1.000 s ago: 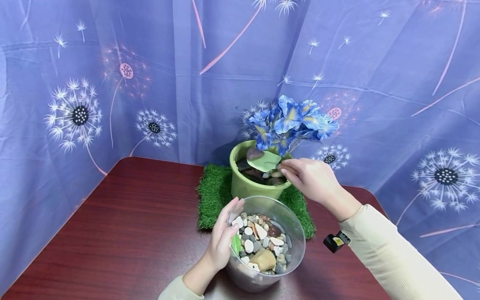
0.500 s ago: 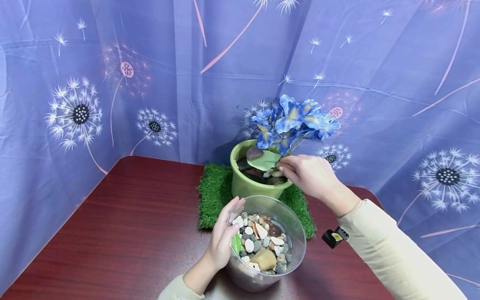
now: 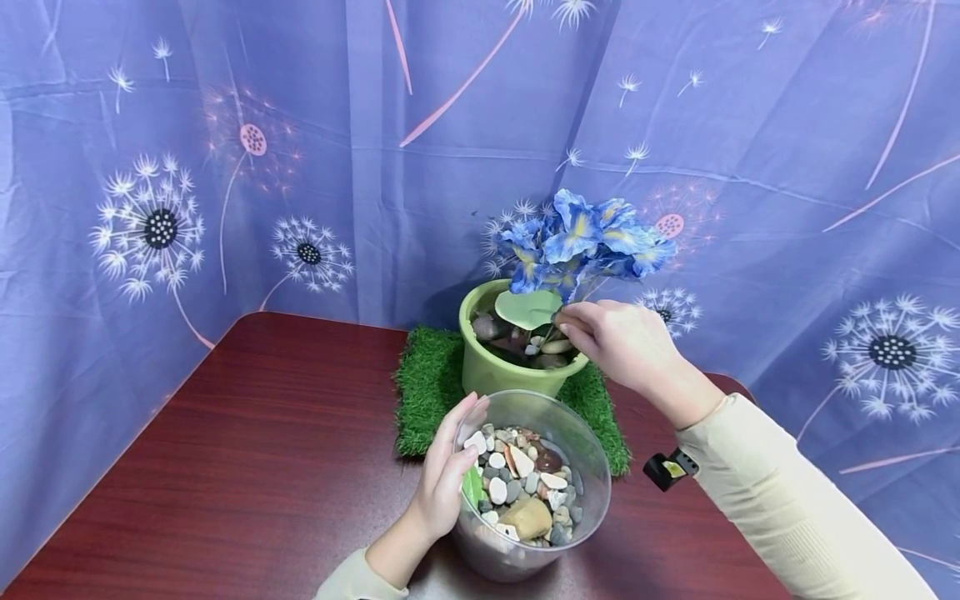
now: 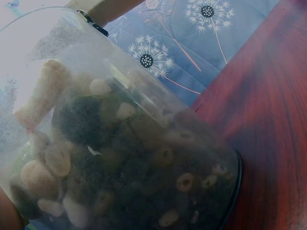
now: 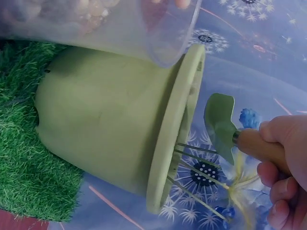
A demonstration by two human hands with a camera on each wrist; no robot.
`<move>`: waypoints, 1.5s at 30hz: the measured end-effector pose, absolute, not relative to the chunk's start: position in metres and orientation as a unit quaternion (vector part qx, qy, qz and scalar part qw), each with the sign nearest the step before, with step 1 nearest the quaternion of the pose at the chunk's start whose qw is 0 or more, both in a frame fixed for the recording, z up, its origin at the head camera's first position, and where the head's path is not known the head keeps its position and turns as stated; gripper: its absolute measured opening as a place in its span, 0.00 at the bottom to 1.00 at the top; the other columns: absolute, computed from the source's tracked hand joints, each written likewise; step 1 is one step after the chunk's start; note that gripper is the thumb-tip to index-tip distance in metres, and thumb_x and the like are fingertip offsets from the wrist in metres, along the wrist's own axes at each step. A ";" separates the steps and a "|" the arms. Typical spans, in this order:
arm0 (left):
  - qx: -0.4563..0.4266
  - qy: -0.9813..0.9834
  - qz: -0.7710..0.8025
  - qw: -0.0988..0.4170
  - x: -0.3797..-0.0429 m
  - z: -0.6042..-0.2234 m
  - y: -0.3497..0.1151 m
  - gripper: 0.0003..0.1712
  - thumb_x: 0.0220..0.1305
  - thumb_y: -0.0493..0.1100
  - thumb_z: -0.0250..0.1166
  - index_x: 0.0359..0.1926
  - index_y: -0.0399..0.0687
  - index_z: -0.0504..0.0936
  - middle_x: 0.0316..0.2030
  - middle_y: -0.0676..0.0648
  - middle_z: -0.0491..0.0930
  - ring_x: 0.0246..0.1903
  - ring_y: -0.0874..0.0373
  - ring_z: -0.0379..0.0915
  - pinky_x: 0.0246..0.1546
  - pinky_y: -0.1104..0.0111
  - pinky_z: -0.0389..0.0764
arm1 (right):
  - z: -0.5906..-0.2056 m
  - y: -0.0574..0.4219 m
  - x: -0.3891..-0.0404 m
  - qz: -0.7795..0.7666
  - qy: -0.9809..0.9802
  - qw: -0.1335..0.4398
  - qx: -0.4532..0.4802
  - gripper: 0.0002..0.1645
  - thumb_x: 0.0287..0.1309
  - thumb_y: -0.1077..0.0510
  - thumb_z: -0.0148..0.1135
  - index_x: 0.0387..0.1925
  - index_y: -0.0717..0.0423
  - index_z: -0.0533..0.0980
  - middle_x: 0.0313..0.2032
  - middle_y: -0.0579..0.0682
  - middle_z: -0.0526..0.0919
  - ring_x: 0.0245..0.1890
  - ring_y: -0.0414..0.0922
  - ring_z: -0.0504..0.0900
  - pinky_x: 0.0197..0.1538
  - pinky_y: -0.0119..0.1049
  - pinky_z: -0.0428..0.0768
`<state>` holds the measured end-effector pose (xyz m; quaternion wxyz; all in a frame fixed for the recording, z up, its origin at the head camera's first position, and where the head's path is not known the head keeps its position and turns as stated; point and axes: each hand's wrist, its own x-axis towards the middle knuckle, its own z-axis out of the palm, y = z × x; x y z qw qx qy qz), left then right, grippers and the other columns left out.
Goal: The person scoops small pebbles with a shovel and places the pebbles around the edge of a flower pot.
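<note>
My right hand grips the wooden handle of a small garden trowel over a green flowerpot. The trowel's light green blade carries nothing and is tilted in the right wrist view. Inside the pot, a greyish stone lies at the left among other stones on a dark base. Blue artificial irises rise from it. My left hand holds the left side of a clear plastic container, thumb over the rim. Pebbles show through its cloudy wall, with a larger tan stone on top.
The flowerpot stands on a square of artificial grass on a reddish wooden table. Behind it hangs a blue curtain with dandelion prints. Something bright green sits at the container's left inner wall.
The stone has slid off the trowel's blade into the left side of the flowerpot. My right hand has risen slightly, lifting and tilting the trowel. My left hand has stayed in place.
</note>
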<state>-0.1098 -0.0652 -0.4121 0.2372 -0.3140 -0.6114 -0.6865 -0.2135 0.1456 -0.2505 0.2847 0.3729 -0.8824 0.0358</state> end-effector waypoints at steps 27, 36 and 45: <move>-0.314 -0.610 -0.687 0.240 -0.110 -0.411 -0.064 0.31 0.59 0.25 0.40 0.66 0.21 0.52 0.58 0.20 0.62 0.65 0.52 0.62 0.67 0.71 0.62 | -0.268 0.164 -0.200 0.076 -0.868 0.331 0.362 0.14 0.54 0.54 0.64 0.43 0.52 0.82 0.30 0.49 0.86 0.19 0.41 0.75 0.19 0.35 0.70; -0.314 -0.608 -0.690 0.237 -0.109 -0.410 -0.065 0.32 0.59 0.25 0.39 0.66 0.22 0.52 0.60 0.23 0.63 0.66 0.55 0.62 0.67 0.71 0.61 | -0.277 0.169 -0.199 0.092 -0.843 0.361 0.387 0.14 0.52 0.57 0.65 0.43 0.53 0.82 0.30 0.49 0.87 0.16 0.37 0.72 0.18 0.32 0.69; -0.316 -0.605 -0.691 0.238 -0.109 -0.410 -0.064 0.32 0.59 0.25 0.39 0.66 0.21 0.52 0.61 0.25 0.64 0.66 0.55 0.62 0.67 0.71 0.62 | -0.283 0.172 -0.195 0.106 -0.831 0.377 0.395 0.15 0.51 0.58 0.65 0.43 0.55 0.82 0.32 0.50 0.87 0.19 0.40 0.77 0.20 0.35 0.76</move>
